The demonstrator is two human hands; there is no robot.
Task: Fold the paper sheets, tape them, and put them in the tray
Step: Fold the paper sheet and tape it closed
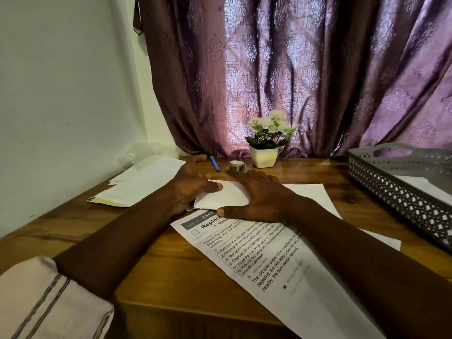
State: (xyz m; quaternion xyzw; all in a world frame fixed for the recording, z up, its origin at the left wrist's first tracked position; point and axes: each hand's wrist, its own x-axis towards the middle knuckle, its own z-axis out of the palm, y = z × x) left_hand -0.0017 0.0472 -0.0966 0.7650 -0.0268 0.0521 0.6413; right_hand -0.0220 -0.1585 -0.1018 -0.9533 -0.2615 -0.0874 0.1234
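Tabletop point(156, 255), centre: folded paper sheet point(227, 195), pressed flat under left hand point(193, 184) and right hand point(256, 199), both spread, gripping nothing. Beneath: printed sheet point(264, 265). Far: tape roll point(236, 165), blue pen point(214, 163). Far left: paper stack point(141, 184). Right: grey tray point(401, 192).

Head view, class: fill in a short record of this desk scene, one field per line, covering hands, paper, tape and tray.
left hand: pressing on the folded paper
right hand: flat on the folded paper
folded paper: small white piece between the hands, over a printed sheet
tape roll: behind the hands, beside the flower pot
tray: grey, at right, holding paper
pen: blue, behind left hand
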